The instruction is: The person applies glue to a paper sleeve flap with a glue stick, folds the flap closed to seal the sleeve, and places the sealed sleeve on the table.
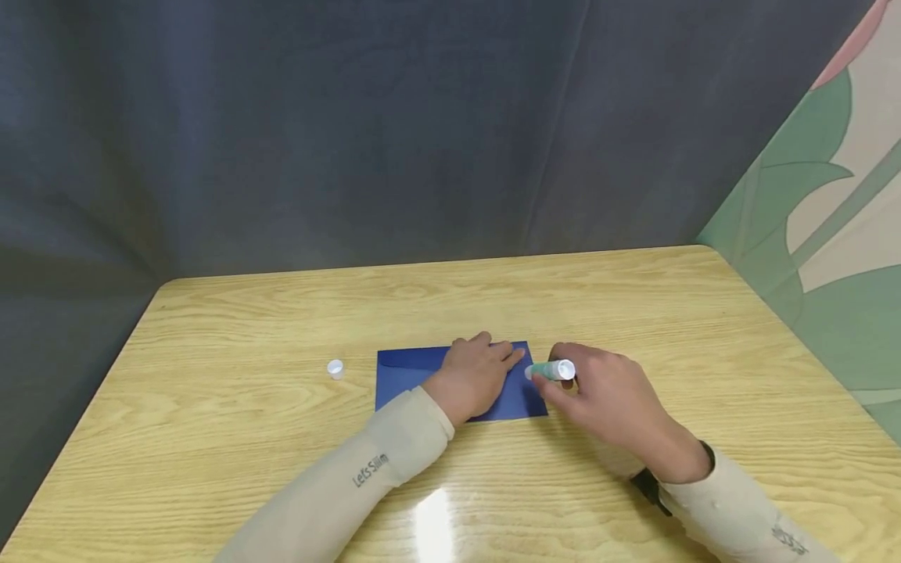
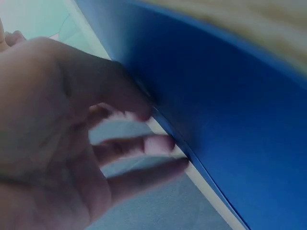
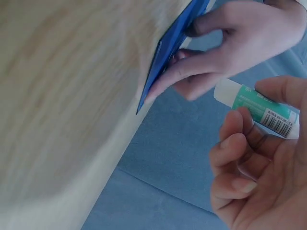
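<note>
Here, left hand (image 1: 475, 378) spreads over an envelope (image 1: 406, 381); right hand (image 1: 614, 392) pinches a glue stick (image 1: 551, 371).

At twelve o'clock we are facing a dark blue-grey curtain (image 1: 366, 141); towards two, we are seeing a green leaf-patterned surface (image 1: 816, 227); at six, white glare (image 1: 432, 525) is brightening the wood-grained table (image 1: 183, 453).

White glare streaks the table (image 1: 211, 438) toward its near edge in the bright head view; wrist views blur the grain, the left hand (image 2: 67, 134) shadowed.
</note>
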Motion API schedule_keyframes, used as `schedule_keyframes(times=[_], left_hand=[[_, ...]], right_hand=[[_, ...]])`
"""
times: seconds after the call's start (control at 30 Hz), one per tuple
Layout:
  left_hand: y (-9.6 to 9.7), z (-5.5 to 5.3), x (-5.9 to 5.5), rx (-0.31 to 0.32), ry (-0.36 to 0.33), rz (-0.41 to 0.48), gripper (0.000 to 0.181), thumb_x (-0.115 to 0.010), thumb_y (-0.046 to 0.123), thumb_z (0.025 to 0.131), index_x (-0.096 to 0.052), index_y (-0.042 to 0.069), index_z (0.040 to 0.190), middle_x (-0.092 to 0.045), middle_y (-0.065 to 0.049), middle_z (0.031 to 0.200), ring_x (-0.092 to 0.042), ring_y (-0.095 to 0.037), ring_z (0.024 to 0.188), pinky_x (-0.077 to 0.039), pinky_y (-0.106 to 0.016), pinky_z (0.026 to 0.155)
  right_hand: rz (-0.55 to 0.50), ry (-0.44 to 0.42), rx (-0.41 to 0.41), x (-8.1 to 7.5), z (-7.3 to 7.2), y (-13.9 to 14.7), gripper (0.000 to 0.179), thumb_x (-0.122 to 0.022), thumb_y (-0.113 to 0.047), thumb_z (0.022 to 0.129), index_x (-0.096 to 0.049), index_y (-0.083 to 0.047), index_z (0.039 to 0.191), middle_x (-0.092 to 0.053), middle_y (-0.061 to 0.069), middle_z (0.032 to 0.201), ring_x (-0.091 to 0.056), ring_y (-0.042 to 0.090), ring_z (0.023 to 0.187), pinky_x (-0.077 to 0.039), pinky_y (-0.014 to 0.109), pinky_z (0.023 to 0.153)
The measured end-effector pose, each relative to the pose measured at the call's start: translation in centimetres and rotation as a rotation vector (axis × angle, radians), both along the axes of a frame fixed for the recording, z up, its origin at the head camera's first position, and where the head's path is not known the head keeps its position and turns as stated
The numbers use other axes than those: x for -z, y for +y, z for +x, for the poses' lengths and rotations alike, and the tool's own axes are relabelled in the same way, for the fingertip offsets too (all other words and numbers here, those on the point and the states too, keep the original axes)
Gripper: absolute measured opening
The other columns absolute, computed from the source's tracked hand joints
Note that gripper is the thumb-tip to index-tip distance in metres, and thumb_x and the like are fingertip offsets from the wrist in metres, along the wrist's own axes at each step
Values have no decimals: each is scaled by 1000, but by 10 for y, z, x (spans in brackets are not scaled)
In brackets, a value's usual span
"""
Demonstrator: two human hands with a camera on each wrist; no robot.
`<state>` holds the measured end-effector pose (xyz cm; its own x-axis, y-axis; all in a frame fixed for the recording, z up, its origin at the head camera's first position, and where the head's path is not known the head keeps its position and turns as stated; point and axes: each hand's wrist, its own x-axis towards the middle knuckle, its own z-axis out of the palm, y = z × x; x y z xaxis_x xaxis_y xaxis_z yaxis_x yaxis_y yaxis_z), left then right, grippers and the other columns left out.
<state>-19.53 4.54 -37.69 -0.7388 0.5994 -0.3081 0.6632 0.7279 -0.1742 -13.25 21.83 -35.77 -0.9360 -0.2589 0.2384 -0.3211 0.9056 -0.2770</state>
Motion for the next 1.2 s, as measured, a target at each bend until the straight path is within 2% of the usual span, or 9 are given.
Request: schedule_keyframes(times=[0.2, 0.4, 0.63, 0.7, 0.77, 0.83, 0.93, 1.03, 1.2], left_hand=[[-5, -2, 0, 66, -28, 52, 51, -48, 26, 104, -39, 18, 153, -30, 9, 159, -41, -18, 131, -53, -31, 96], [-17, -4, -1, 89, -92, 91, 56, -50, 22, 102, -32, 12, 155, -26, 4, 164, -37, -21, 130, -42, -26, 103], [-27, -6, -2, 20, -240, 169, 57, -50, 15, 102, -29, 12, 156, -15, 9, 168, -29, -17, 135, -41, -24, 99], [-29, -6, -2, -2, -254, 172, 58, -48, 15, 103, -28, 14, 157, -13, 11, 168, -29, -16, 136, -43, -24, 99], [-29, -5, -3, -17, -247, 155, 58, -47, 17, 103, -26, 18, 157, -12, 13, 168, -26, -15, 144, -42, -26, 106], [-29, -5, -4, -29, -252, 137, 58, -45, 17, 104, -24, 20, 158, -11, 14, 168, -19, -15, 152, -37, -30, 115], [-30, -5, -5, -41, -298, 136, 61, -45, 14, 103, -21, 20, 159, -7, 13, 168, -6, -15, 157, -21, -34, 125], [-33, -9, -5, -50, -381, 177, 65, -45, 9, 101, -18, 17, 160, -4, 10, 169, 0, -15, 156, -13, -33, 127], [-43, -15, -1, -56, -532, 291, 73, -43, -2, 95, -15, 18, 160, 2, 13, 168, 10, -14, 155, -5, -36, 128]], right_hand=[[-3, 14, -10, 2, 0, 1, 27, -74, -33, 86, -54, -20, 72, -38, -10, 59, -34, 3, 49, -29, 21, 45], [1, 4, -8, 2, -1, 0, 27, -73, -33, 87, -55, -19, 73, -39, -10, 59, -35, 4, 49, -29, 21, 45], [-2, -4, -1, 1, 0, 0, 25, -73, -34, 87, -56, -20, 75, -41, -10, 60, -36, 4, 50, -30, 22, 46], [0, -4, -2, 2, -1, -1, 26, -74, -34, 87, -55, -21, 74, -41, -10, 60, -36, 4, 51, -30, 22, 46], [0, -10, -6, 3, -1, -1, 27, -74, -35, 87, -55, -21, 74, -41, -10, 60, -36, 4, 51, -30, 22, 46], [2, -16, -9, 3, -1, -1, 28, -74, -35, 87, -54, -21, 73, -42, -10, 60, -37, 4, 51, -31, 22, 46], [4, -16, -11, 4, -1, -1, 31, -73, -36, 87, -53, -20, 71, -41, -10, 59, -37, 4, 50, -30, 22, 46], [7, -5, -13, 4, -1, -2, 32, -73, -36, 87, -51, -20, 69, -40, -10, 58, -36, 4, 50, -30, 22, 46], [8, 3, -21, 2, -1, -1, 33, -73, -36, 87, -50, -21, 69, -37, -10, 58, -34, 3, 49, -28, 22, 45]])
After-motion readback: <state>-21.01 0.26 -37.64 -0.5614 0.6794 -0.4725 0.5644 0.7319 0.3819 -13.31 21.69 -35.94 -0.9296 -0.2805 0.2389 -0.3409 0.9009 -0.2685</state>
